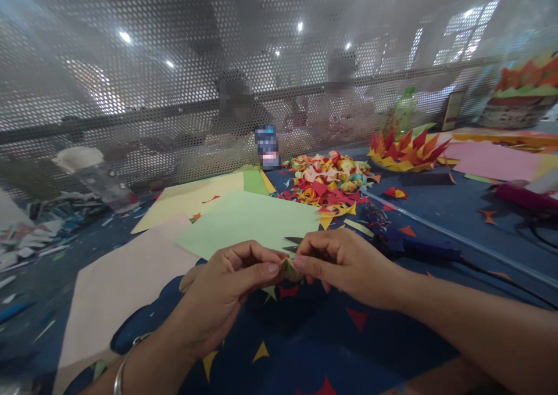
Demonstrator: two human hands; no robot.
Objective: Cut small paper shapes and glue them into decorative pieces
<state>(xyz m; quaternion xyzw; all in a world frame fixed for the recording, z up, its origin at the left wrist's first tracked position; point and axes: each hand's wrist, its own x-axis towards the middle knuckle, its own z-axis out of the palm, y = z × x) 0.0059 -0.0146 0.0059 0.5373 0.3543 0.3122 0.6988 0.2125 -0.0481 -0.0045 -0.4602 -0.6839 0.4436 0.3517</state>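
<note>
A small, pale yellow-green folded paper piece point(289, 270) is pinched between my two hands, low in the middle. My left hand point(229, 282) grips its left side between thumb and index finger, and a silver bangle circles that wrist. My right hand point(342, 261) pinches the right side, fingers curled. Dark scissor blades point(293, 244) poke out behind the right fingers; whether that hand also holds the scissors I cannot tell. A light green paper sheet point(248, 221) lies just beyond the hands. Small coloured paper scraps point(261, 351) are scattered below them.
Beyond my hands is a heap of coloured paper pieces point(331, 177). Right of it are a red-and-yellow paper flower point(405, 151), a blue glue gun point(418, 247) and a clear rod point(471, 238). A phone point(267, 146) leans against the perforated metal screen point(174, 93).
</note>
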